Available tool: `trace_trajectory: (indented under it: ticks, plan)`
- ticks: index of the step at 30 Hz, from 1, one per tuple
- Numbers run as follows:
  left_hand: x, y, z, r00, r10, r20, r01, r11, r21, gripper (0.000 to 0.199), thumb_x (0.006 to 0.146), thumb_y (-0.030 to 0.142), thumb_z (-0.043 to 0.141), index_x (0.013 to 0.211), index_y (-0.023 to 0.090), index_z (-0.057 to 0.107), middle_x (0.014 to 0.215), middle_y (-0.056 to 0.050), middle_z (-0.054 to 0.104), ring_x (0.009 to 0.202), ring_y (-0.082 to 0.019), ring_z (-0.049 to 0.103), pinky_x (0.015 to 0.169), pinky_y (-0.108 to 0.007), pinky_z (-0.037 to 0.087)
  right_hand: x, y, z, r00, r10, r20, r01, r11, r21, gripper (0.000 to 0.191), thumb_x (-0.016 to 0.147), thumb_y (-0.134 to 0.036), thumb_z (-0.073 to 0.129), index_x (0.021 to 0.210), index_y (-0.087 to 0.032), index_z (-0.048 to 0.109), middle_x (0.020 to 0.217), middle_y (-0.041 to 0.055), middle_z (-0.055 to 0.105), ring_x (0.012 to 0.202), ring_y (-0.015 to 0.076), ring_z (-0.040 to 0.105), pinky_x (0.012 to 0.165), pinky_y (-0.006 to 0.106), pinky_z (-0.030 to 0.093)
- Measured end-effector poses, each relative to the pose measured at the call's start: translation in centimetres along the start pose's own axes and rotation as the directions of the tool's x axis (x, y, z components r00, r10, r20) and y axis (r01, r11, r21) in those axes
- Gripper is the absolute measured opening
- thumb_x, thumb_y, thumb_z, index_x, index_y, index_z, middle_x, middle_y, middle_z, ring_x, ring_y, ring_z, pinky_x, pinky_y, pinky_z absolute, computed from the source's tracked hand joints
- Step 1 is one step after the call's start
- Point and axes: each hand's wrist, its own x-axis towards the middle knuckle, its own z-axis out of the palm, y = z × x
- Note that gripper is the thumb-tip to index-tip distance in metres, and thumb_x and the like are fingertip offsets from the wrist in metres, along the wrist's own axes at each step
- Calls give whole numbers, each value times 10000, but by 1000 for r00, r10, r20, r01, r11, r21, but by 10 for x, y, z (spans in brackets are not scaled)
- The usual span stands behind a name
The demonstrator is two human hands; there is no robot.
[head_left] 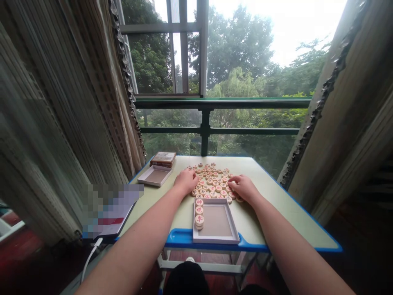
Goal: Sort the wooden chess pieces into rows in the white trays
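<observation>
1. Pieces point(212, 188) with red or dark characters lie loosely spread on the table point(276, 213), between your two hands.
2. Your left hand point(185, 181) curls at the spread's left edge, its fingertips right by the nearest ones; whether they pinch any, I cannot tell.
3. Your right hand point(242, 187) bends inward at the right edge, fingertips close over the outer ones; its grip is unclear too.
4. Nearer you, a shallow tray point(216, 221) holds red-marked pieces point(199, 210) along its left side.

Round character-marked pieces point(215, 183) cluster beyond a shallow tray point(215, 221), several inside.
</observation>
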Motion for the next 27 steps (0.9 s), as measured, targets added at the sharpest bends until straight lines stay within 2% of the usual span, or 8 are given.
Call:
trace_trajectory:
  ticks: [3,6,12,16,19,23,27]
  plan:
    - [-2,2,1,998,55,16,-55,998,-16,291,821,385,434,872,197,651,1016,-77,626,961,-221,566,873,-323,431,0,1,1,1000,23,-10,-23,999,30,248,755,-326,551,853,-168,716,840,63,580,725,147,555,679,243,421]
    - [-2,4,5,994,105,-16,-106,994,-40,294,814,374,449,921,189,652,1063,-85,625,1029,-239,535,941,-351,393,1,4,5,999,32,-43,-30,998,50,217,755,-303,555,830,-176,713,843,57,586,731,141,555,692,239,417]
    - [0,3,8,986,166,-14,-166,981,-97,250,755,258,521,962,208,651,1121,-62,621,1081,-231,518,976,-335,369,3,6,8,999,2,-49,1,999,54,218,751,-259,520,821,-185,713,880,58,595,738,141,559,714,243,411]
    - [2,1,6,991,131,42,-120,974,-191,294,760,237,524,1025,195,643,1061,-55,660,975,-189,584,892,-271,423,4,5,6,998,23,-50,-20,998,59,220,744,-253,514,809,-181,711,886,57,609,758,147,567,724,242,409]
    - [2,0,6,995,83,62,-69,979,-192,284,779,286,519,1004,184,659,1012,-66,679,930,-189,606,851,-263,437,5,5,6,997,62,-55,-58,996,61,224,740,-255,513,813,-178,710,873,54,627,782,156,573,727,242,409]
    - [2,-1,5,998,54,28,-51,992,-114,266,795,325,492,913,181,682,1055,-97,656,986,-227,582,872,-303,425,6,7,6,996,71,-47,-68,995,68,218,738,-265,522,814,-179,707,862,52,632,790,157,574,718,236,411]
    - [3,-1,4,1000,11,-14,-13,993,-114,232,789,287,488,894,173,661,1034,-102,652,966,-230,580,860,-313,432,6,8,8,998,44,-49,-41,997,63,202,735,-272,540,815,-187,704,882,52,614,802,152,568,742,236,411]
